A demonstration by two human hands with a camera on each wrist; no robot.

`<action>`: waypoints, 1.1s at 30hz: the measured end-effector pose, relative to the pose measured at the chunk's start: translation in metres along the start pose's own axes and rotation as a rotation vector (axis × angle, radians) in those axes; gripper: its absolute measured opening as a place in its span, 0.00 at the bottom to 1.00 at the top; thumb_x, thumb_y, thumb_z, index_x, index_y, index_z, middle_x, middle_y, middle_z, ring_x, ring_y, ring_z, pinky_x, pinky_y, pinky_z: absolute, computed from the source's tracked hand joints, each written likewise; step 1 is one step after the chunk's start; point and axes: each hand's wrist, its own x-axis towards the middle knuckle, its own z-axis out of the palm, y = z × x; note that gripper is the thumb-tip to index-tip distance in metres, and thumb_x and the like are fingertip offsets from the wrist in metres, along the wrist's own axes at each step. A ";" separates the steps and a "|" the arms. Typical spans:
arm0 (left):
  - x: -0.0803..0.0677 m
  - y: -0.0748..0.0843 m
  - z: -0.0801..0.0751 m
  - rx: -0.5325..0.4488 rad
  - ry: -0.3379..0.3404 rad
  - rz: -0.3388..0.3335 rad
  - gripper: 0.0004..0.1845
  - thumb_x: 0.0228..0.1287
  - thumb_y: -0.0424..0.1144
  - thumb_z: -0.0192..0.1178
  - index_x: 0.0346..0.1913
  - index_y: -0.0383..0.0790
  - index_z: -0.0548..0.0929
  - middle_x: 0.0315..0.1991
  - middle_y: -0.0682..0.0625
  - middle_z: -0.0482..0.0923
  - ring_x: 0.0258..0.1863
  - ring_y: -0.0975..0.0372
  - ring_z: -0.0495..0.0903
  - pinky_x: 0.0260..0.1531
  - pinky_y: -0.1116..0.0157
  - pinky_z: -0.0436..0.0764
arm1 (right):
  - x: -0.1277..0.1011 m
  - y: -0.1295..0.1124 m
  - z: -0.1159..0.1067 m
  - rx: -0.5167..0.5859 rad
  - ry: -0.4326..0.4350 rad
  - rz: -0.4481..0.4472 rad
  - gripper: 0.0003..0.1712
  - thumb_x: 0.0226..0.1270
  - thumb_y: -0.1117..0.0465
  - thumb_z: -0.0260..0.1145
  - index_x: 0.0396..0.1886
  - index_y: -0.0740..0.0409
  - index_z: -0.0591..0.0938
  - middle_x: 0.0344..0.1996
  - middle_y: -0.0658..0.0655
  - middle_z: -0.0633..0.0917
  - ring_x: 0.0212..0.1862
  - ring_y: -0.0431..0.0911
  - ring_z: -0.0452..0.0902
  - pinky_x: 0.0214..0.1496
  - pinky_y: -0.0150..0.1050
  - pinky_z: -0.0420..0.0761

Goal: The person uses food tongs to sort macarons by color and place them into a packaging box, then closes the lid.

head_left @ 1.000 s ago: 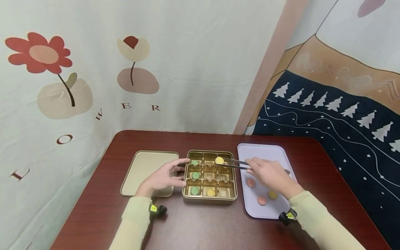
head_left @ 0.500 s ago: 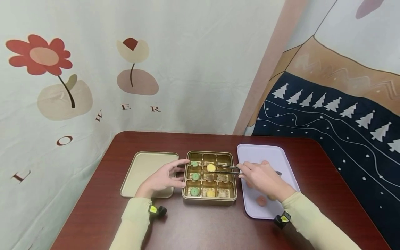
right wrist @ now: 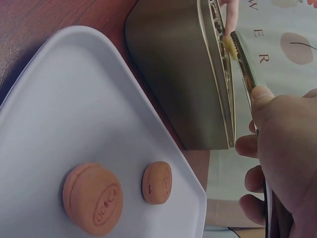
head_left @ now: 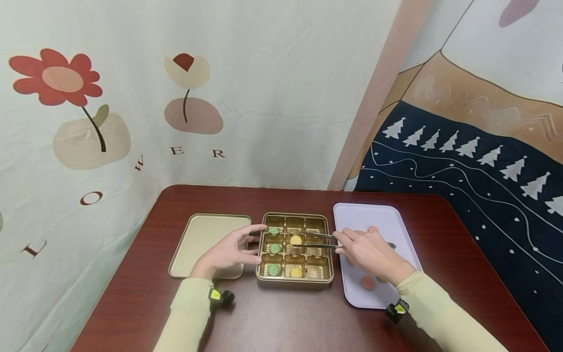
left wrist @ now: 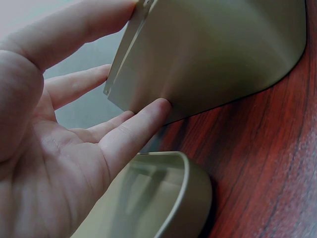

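My right hand (head_left: 369, 252) holds metal tongs (head_left: 323, 246), their tips spread on either side of a yellow macaron (head_left: 296, 240) at the middle compartment of the gold tin (head_left: 294, 283). In the right wrist view the yellow macaron (right wrist: 230, 47) shows by the toothed tong tip; whether they touch, I cannot tell. My left hand (head_left: 226, 252) rests its loosely spread fingers against the tin's left side; the left wrist view shows fingertips on the tin's wall (left wrist: 208, 59). Green macarons (head_left: 274, 270) sit down the left column, and another yellow macaron (head_left: 296, 272) sits in the front middle compartment.
Right of the tin lies a lilac tray (head_left: 352, 212) with pink macarons (head_left: 367, 282), partly hidden under my right hand. A shallow gold lid (head_left: 206, 230) lies at the left, partly beneath my left hand. The reddish-brown table (head_left: 281, 322) backs onto a printed curtain.
My right hand has moved left, bringing the yellow macaron from the back right area to the middle compartment. There the macaron has lowered and the tong tips have parted. My left hand stays put.
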 end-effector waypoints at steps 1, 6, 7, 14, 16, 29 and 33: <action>0.000 0.000 0.000 0.000 0.000 0.001 0.51 0.56 0.28 0.78 0.80 0.34 0.62 0.77 0.34 0.63 0.73 0.36 0.65 0.72 0.47 0.75 | 0.000 0.000 0.000 -0.002 0.000 0.002 0.25 0.72 0.48 0.71 0.61 0.57 0.83 0.38 0.49 0.86 0.37 0.42 0.86 0.27 0.41 0.66; 0.000 0.000 0.000 -0.001 0.001 -0.001 0.51 0.56 0.28 0.78 0.80 0.34 0.62 0.77 0.34 0.63 0.73 0.36 0.66 0.72 0.47 0.74 | -0.001 0.001 0.001 0.006 -0.001 0.004 0.25 0.72 0.48 0.71 0.61 0.57 0.83 0.38 0.49 0.86 0.37 0.43 0.86 0.28 0.41 0.66; 0.000 0.001 0.000 -0.002 0.000 0.001 0.51 0.56 0.28 0.78 0.80 0.33 0.61 0.77 0.34 0.63 0.73 0.36 0.66 0.72 0.47 0.74 | -0.001 0.001 0.001 0.010 -0.001 0.004 0.25 0.73 0.48 0.71 0.61 0.57 0.83 0.38 0.50 0.86 0.37 0.43 0.86 0.28 0.41 0.66; 0.000 0.000 0.000 -0.009 -0.006 0.007 0.51 0.56 0.28 0.78 0.80 0.33 0.61 0.77 0.33 0.64 0.73 0.36 0.66 0.72 0.46 0.74 | -0.002 0.001 0.001 0.020 0.001 0.004 0.25 0.73 0.49 0.70 0.61 0.58 0.82 0.39 0.50 0.86 0.37 0.43 0.86 0.29 0.41 0.67; 0.000 0.000 0.000 -0.009 -0.006 0.009 0.51 0.56 0.28 0.78 0.80 0.34 0.61 0.76 0.33 0.64 0.73 0.35 0.66 0.72 0.46 0.74 | -0.002 0.002 0.001 0.026 0.001 0.005 0.24 0.73 0.49 0.70 0.61 0.58 0.82 0.39 0.49 0.85 0.36 0.43 0.85 0.29 0.41 0.67; 0.001 0.000 -0.001 -0.013 0.000 0.001 0.51 0.56 0.28 0.78 0.80 0.34 0.61 0.77 0.33 0.63 0.73 0.36 0.66 0.73 0.46 0.74 | -0.016 0.009 -0.009 0.058 -0.114 0.067 0.27 0.72 0.55 0.72 0.66 0.60 0.78 0.46 0.51 0.84 0.41 0.43 0.80 0.33 0.43 0.86; 0.000 0.002 -0.001 -0.016 -0.001 -0.004 0.51 0.56 0.28 0.78 0.81 0.34 0.61 0.77 0.32 0.64 0.73 0.36 0.66 0.73 0.46 0.74 | -0.025 0.013 -0.014 0.065 -0.135 0.109 0.28 0.69 0.59 0.74 0.65 0.60 0.78 0.48 0.53 0.84 0.42 0.45 0.82 0.33 0.46 0.89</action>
